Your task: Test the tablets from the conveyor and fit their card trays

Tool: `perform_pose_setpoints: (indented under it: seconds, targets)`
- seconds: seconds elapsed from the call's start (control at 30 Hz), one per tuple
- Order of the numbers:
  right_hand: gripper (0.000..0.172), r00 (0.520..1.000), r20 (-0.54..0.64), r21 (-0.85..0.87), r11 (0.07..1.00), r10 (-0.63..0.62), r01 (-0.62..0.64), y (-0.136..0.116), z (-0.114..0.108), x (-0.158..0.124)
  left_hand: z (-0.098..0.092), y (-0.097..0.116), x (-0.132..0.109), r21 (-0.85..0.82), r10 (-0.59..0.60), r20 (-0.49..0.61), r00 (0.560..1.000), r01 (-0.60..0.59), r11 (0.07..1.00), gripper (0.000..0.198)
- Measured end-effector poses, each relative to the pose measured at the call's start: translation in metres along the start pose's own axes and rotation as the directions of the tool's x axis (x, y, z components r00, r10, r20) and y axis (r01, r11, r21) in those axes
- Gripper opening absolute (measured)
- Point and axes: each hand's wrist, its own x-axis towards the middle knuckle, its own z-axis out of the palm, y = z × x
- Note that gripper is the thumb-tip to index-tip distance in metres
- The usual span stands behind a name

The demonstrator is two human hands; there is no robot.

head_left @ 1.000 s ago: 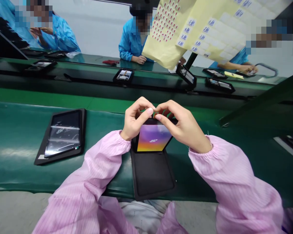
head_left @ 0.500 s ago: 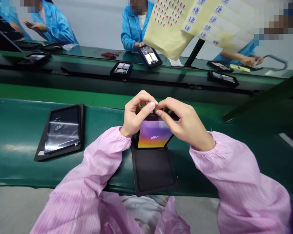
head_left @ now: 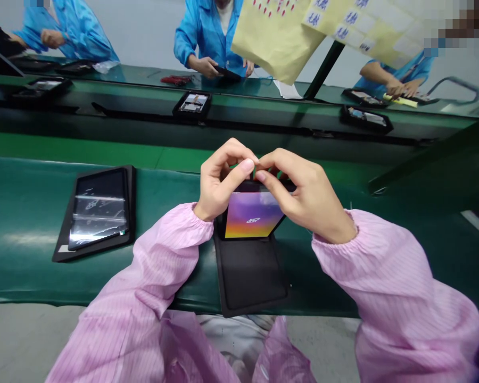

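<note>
Presently, left hand (head_left: 219, 186) and right hand (head_left: 307, 191) meet, grip indeterminable; below it: screen (head_left: 249, 206), illegible logo (head_left: 253, 220), green worktop (head_left: 24, 213); beyond: labelled sheet (head_left: 377, 40).

I am wearing loose, faintly striped pink sleeves (head_left: 395, 271), their gathered cuffs (head_left: 203, 222) puckering snugly; pale cloth (head_left: 227, 332) is showing at six o'clock.

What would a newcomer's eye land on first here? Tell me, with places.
Probably the lit screen, glowing purple to orange near the centre, at the far end of a black pad. Just above it, the left hand and right hand come together at the fingertips. Next, perhaps, the yellow sheet with red marks hanging at the top, right of centre.
</note>
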Motion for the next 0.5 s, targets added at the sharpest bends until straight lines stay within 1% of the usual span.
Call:
perform_pose_setpoints:
  seconds: [0.1,0.3,0.5]
  targets:
    - [0.015,1.0,0.01,-0.012,1.0,0.0,0.0,0.001,-0.0002,0.0002,-0.0003,-0.0009,0.0002,0.012,-0.008,-0.018,1.0,0.009,1.0,0.023]
    - [0.019,0.998,-0.012,0.074,0.995,0.063,-0.062,0.0058,-0.0028,-0.0013,-0.0003,-0.0024,0.001,-0.014,-0.013,-0.01,1.0,0.012,1.0,0.021]
    - [0.016,0.999,0.014,0.043,0.998,0.043,-0.043,0.0051,-0.0014,-0.0006,-0.0001,-0.0021,0.0008,-0.005,-0.001,-0.013,1.0,0.001,1.0,0.019]
